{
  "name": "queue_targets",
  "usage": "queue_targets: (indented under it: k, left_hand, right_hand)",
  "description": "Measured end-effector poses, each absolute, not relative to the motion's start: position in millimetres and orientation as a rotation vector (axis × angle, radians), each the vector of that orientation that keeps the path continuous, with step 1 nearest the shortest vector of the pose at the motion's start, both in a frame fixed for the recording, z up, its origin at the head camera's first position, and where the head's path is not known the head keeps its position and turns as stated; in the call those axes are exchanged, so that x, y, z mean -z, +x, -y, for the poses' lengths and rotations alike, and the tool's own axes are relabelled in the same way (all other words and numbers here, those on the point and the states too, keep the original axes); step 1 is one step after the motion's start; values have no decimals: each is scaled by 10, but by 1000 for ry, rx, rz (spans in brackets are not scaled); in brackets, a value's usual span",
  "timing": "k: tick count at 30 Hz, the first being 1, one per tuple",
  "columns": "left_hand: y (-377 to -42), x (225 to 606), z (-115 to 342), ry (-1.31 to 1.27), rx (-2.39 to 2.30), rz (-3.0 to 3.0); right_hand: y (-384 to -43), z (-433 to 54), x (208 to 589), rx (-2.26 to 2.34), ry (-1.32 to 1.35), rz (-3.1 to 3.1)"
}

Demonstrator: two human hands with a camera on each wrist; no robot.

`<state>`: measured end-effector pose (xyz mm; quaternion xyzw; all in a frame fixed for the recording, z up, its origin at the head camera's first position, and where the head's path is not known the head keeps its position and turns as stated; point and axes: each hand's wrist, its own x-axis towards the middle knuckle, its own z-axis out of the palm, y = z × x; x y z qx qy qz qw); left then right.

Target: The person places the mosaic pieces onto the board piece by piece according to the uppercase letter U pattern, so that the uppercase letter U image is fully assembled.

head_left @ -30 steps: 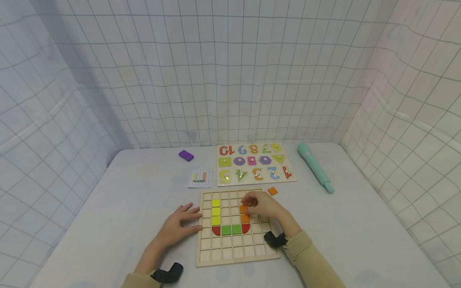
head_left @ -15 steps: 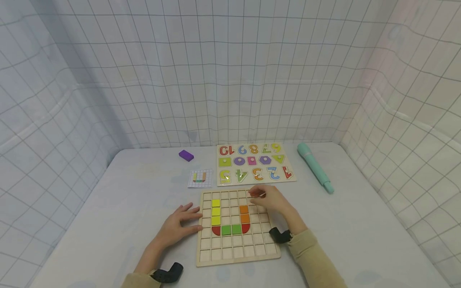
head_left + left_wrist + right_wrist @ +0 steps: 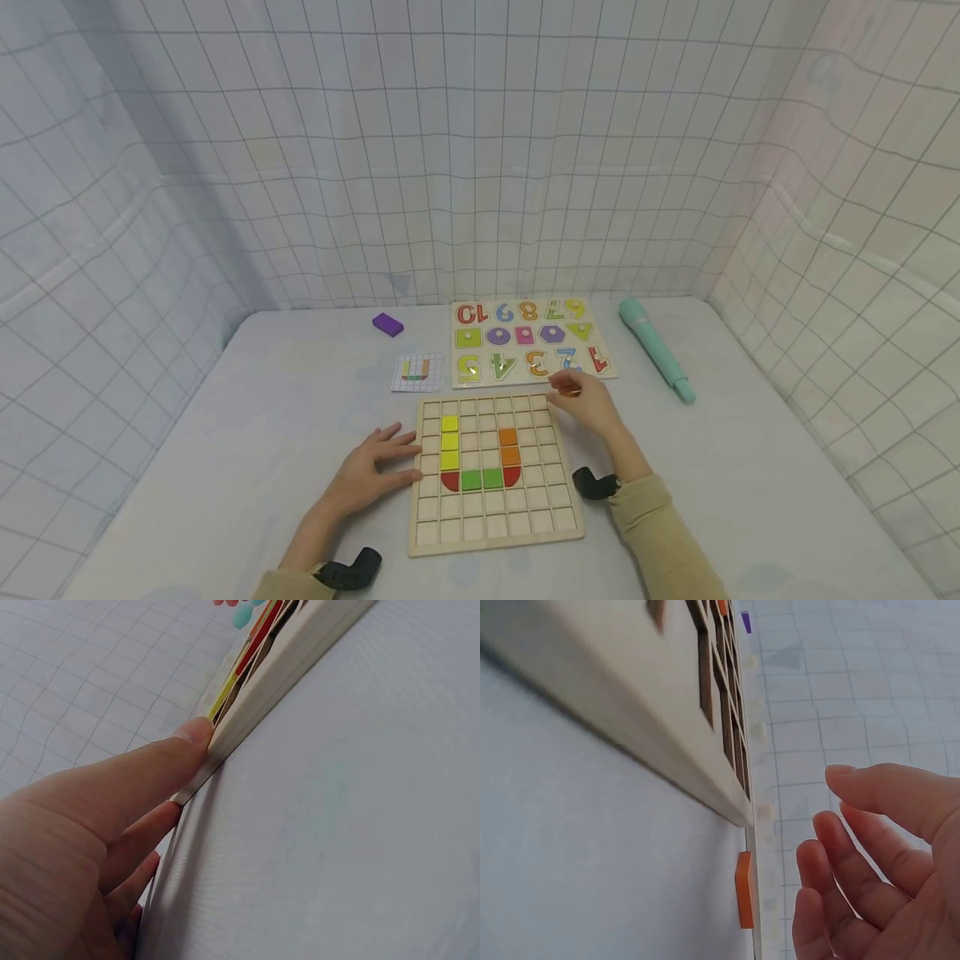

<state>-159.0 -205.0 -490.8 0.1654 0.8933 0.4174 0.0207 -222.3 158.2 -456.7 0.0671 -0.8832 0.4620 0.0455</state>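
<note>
A wooden grid board [image 3: 495, 527] lies on the table, bearing a U of yellow tiles [image 3: 449, 442], green tiles [image 3: 482, 479], red rounded corner pieces [image 3: 512, 476] and two orange tiles [image 3: 510, 456]. My left hand [image 3: 369, 472] touches its left edge; in the left wrist view the thumb [image 3: 196, 731] meets the board's side. My right hand [image 3: 588, 404] hovers by the far right corner, fingers loosely bent, nothing between them. Below it a loose orange tile [image 3: 745, 891] lies on the table beside the board in the right wrist view; the hand hides that tile in the head view.
Behind the grid board lies a number puzzle board [image 3: 525, 385]. Left of that are a small pattern card [image 3: 417, 372] and a purple block [image 3: 387, 324]. A mint-green stick-like object [image 3: 658, 350] lies at the back right. Checked cloth walls surround the table.
My right hand has moved away from the orange tiles on the grid, back and rightward to the loose orange tile beside the board's far corner. The left hand has stayed put.
</note>
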Motion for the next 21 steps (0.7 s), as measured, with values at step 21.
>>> queue_targets:
  k: [21]
  left_hand:
    - [-1587,4900,2047,513,-1276,-2783]
  right_hand:
    - [-2304,-1748,4741,-1430,8,2670]
